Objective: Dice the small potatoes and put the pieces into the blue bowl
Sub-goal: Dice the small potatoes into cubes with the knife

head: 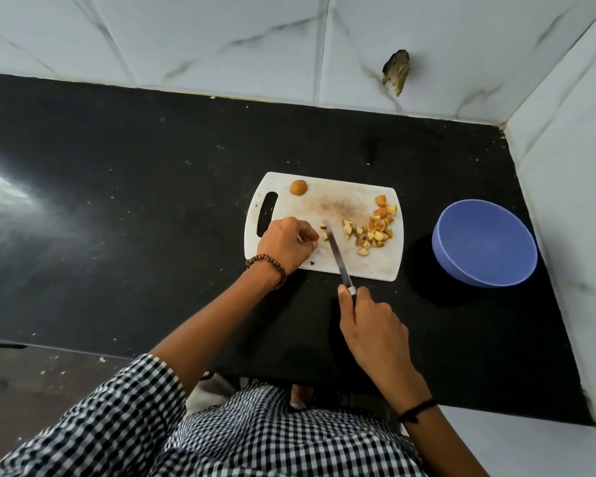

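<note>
1. A white board (327, 201) lies on the black worktop (152, 201) at mid-frame, its handle slot to the left.
2. The left hand (286, 244) rests on the board's lower left part. Its fingers are curled, and the tips pinch a small chunk (324, 231) against the board.
3. The right hand (372, 325), below the board, is closed round the handle of a knife (338, 253), with the thumb laid along the handle's left side.
4. The blade slants up and to the left across the board's near edge. Its tip sits just right of the chunk and beside the left fingertips.
5. Diced pieces (375, 230) lie in a loose heap on the right part of the board, with a few strays between the heap and the blade.
6. One whole potato (298, 187) sits at the board's upper left corner, well apart from both hands.
7. The blue bowl (484, 242) stands upright on the worktop right of the board, near the right wall, not touching the board.
8. A bead bracelet (269, 266) circles the left wrist and a black thread (417, 409) the right.
9. A checked shirt (255, 442) fills the bottom of the frame.
10. The tiled wall at the top has a broken hole (396, 72) at upper right.
</note>
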The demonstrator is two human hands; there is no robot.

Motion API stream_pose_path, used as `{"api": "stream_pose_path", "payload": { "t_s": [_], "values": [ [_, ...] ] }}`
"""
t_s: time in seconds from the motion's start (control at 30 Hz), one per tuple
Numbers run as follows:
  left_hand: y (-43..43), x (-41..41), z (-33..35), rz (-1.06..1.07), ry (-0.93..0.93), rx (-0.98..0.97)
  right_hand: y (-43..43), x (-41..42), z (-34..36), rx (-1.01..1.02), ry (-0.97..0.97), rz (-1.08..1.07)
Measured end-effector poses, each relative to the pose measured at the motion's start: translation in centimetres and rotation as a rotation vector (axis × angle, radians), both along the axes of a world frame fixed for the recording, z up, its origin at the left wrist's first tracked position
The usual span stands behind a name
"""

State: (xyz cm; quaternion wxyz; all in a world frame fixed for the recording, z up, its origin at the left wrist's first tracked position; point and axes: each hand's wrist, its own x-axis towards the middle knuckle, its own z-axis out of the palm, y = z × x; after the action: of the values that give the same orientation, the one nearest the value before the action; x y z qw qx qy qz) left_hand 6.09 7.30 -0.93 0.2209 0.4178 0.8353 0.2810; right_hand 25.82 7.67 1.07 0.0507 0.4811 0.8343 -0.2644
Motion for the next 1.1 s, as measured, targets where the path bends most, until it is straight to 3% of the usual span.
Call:
{"api": "stream_pose_path", "payload": {
  "t_s": [0.2,0.47,0.73,0.87,1.1],
  "values": [
    [-0.3,-0.7,0.0,0.058,0.047,-0.027,0.0,-0.4,-0.4,0.029,-0.06,0.049],
    [-0.5,-1.0,0.1,0.057,0.054,-0.035,0.8,1.0,-0.4,0.069,-0.105,-0.069],
    [0.5,0.4,0.2,0.007,-0.005,-0.03,-0.3,0.0,-0.2,0.139,-0.117,0.015],
    [1.4,1.3,0.1,-0.023,-0.107,-0.025,-0.1,0.4,-0.1,0.118,-0.087,-0.012],
    [2.8,1.7,0.6,-0.068,-0.093,-0.011,0.1,1.3,0.2,0.104,-0.018,-0.11]
  ]
}}
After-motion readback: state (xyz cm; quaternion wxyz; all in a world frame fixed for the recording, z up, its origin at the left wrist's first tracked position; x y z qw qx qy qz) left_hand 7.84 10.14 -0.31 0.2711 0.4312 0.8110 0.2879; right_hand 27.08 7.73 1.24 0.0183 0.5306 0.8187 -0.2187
